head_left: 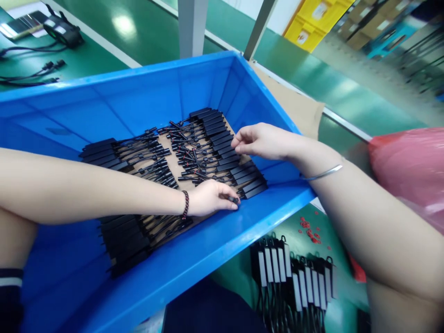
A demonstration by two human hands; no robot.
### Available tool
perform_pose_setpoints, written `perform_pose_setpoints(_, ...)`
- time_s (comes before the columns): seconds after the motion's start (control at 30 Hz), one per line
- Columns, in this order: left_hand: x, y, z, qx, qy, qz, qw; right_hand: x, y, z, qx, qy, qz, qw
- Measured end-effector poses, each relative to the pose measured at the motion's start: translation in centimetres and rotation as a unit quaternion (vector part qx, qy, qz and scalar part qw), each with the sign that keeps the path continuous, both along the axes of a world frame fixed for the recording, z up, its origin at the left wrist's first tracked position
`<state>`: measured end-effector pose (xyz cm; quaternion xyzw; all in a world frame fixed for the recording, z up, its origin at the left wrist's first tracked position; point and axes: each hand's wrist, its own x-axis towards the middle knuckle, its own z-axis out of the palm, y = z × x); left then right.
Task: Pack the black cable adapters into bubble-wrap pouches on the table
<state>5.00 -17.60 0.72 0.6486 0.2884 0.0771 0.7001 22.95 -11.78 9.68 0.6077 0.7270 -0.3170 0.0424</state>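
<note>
Your hands are apart over the blue bin (204, 256); your left hand (210, 199) pinches a small black plug (233, 200) between thumb and fingers by the near edge, towards the near right corner; your right hand (262, 141), fingers curled, is at the black boxes (215, 124) along the right edge; I cannot tell whether it grips one; red rings (305, 224) lie outside the near right corner.
</note>
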Motion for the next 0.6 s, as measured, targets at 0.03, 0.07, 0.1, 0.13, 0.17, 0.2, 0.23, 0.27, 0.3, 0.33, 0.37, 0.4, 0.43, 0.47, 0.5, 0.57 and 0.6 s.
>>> perform_pose_setpoints(0.03, 0.3, 0.1, -0.2, 0.006, -0.01, 0.016, 1.0, 0.0, -0.1, 0.1, -0.014, 0.013, -0.003, 1.0)
perform_pose_setpoints(0.07, 0.7, 0.3, -0.3, 0.008, -0.013, 0.037, 0.999, 0.1, -0.2, 0.1, -0.029, 0.024, 0.002, 0.999)
perform_pose_setpoints(0.1, 1.1, 0.6, -0.4, 0.0, -0.009, 0.063, 0.998, 0.1, -0.3, 0.1, -0.043, 0.032, 0.012, 0.999)
perform_pose_setpoints(0.13, 1.5, 0.9, -0.4, -0.02, -0.003, 0.089, 0.996, 0.3, -0.4, 0.1, -0.053, 0.033, 0.025, 0.998)
perform_pose_setpoints(0.17, 1.9, 1.2, -0.3, -0.051, 0.002, 0.116, 0.992, 0.4, -0.4, 0.0, -0.064, 0.029, 0.039, 0.997)
perform_pose_setpoints(0.2, 2.2, 1.4, -0.3, -0.089, 0.002, 0.14, 0.986, 0.5, -0.5, 0.0, -0.079, 0.021, 0.052, 0.995)
perform_pose_setpoints(0.23, 2.5, 1.6, -0.3, -0.125, -0.004, 0.159, 0.979, 0.6, -0.5, -0.1, -0.096, 0.014, 0.061, 0.993)
perform_pose_setpoints(0.27, 2.7, 1.7, -0.3, -0.155, -0.014, 0.173, 0.973, 0.7, -0.5, -0.2, -0.114, 0.008, 0.066, 0.991)
perform_pose_setpoints(0.3, 2.8, 1.8, -0.3, -0.174, -0.025, 0.182, 0.967, 0.7, -0.6, -0.3, -0.13, 0.007, 0.07, 0.989)
perform_pose_setpoints(0.33, 2.9, 1.8, -0.3, -0.184, -0.036, 0.189, 0.964, 0.7, -0.6, -0.3, -0.144, 0.009, 0.071, 0.987)
perform_pose_setpoints(0.37, 3.0, 1.7, -0.3, -0.188, -0.045, 0.196, 0.961, 0.7, -0.6, -0.4, -0.153, 0.012, 0.069, 0.986)
perform_pose_setpoints(0.4, 3.0, 1.7, -0.3, -0.188, -0.053, 0.203, 0.959, 0.7, -0.6, -0.4, -0.157, 0.015, 0.065, 0.985)
perform_pose_setpoints(0.43, 3.0, 1.6, -0.3, -0.185, -0.058, 0.211, 0.958, 0.7, -0.6, -0.5, -0.158, 0.017, 0.06, 0.986)
perform_pose_setpoints(0.47, 3.1, 1.6, -0.3, -0.179, -0.061, 0.218, 0.957, 0.7, -0.6, -0.5, -0.158, 0.019, 0.054, 0.986)
perform_pose_setpoints(0.5, 3.1, 1.6, -0.3, -0.173, -0.063, 0.225, 0.957, 0.7, -0.6, -0.6, -0.157, 0.02, 0.048, 0.986)
perform_pose_setpoints(0.57, 3.2, 1.7, -0.2, -0.163, -0.061, 0.237, 0.956, 0.6, -0.6, -0.7, -0.152, 0.023, 0.042, 0.987)
perform_pose_setpoints(0.6, 3.3, 1.7, -0.2, -0.159, -0.061, 0.242, 0.955, 0.6, -0.6, -0.7, -0.149, 0.025, 0.041, 0.988)
